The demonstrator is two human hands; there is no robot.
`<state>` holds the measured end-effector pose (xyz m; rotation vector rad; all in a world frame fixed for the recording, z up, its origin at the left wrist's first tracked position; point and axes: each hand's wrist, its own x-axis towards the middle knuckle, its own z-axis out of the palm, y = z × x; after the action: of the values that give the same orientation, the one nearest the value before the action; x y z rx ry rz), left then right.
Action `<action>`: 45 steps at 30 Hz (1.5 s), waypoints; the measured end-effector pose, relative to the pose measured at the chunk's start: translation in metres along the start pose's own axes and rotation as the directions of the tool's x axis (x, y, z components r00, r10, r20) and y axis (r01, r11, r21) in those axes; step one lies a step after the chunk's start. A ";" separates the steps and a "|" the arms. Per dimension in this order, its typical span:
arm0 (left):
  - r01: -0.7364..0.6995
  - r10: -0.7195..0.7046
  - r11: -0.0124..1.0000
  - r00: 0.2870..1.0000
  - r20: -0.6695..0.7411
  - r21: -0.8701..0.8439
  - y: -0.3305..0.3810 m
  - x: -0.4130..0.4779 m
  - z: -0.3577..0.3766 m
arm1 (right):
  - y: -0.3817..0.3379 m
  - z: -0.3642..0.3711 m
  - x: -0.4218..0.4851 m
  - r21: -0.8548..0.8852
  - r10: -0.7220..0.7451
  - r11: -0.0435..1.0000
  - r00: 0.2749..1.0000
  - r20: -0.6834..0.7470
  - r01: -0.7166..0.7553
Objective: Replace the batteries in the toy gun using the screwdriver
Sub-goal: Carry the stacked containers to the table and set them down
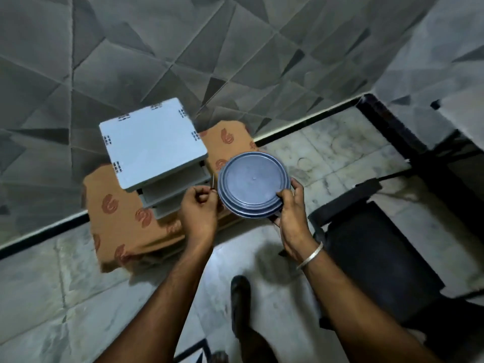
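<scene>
My right hand grips a round blue container with a ridged lid, held in the air at its lower right rim. My left hand is closed around a thin metal shaft that sticks up from my fingers and looks like the screwdriver; its handle is hidden in my fist. The shaft's tip stands just left of the blue container's rim. No toy gun or batteries show in this view.
A grey plastic drawer unit stands on a low surface draped in orange patterned cloth against the grey wall. A black chair sits at the right. My shoe rests on the marble floor below.
</scene>
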<state>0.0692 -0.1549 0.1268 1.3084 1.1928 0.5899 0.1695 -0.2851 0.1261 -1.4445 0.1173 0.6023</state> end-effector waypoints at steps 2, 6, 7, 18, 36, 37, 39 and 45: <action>-0.106 0.107 0.994 0.993 0.051 -0.031 0.028 -0.023 0.005 | -0.029 -0.018 -0.027 0.040 -0.061 0.997 0.998 -0.023 0.062; -0.230 0.244 0.967 0.959 0.144 -0.109 0.079 -0.074 0.007 | -0.078 -0.054 -0.085 0.124 -0.178 0.974 0.978 -0.112 0.192; -0.254 0.273 0.959 0.946 0.176 -0.125 0.093 -0.090 0.008 | -0.092 -0.065 -0.103 0.148 -0.200 0.964 0.969 -0.144 0.221; -0.333 0.446 0.892 0.760 0.473 -0.306 0.166 -0.261 0.049 | -0.175 -0.197 -0.262 0.204 -0.328 0.875 0.847 -0.419 0.440; -0.212 0.415 0.907 0.599 0.685 -0.364 0.128 -0.556 0.203 | -0.194 -0.496 -0.413 0.175 -0.358 0.824 0.735 -0.576 0.538; -0.209 0.417 0.905 0.602 0.681 -0.370 0.125 -0.577 0.213 | -0.199 -0.518 -0.418 0.172 -0.365 0.824 0.738 -0.567 0.540; -0.202 0.421 0.902 0.609 0.673 -0.382 0.124 -0.608 0.228 | -0.207 -0.549 -0.422 0.164 -0.372 0.826 0.740 -0.560 0.539; -0.214 0.413 0.907 0.623 0.664 -0.364 0.117 -0.666 0.281 | -0.225 -0.628 -0.417 0.223 -0.377 0.798 0.753 -0.539 0.559</action>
<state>0.1248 -0.8289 0.4073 1.3463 0.1981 0.3746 0.0922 -1.0141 0.4119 -1.1504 0.2217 -0.2102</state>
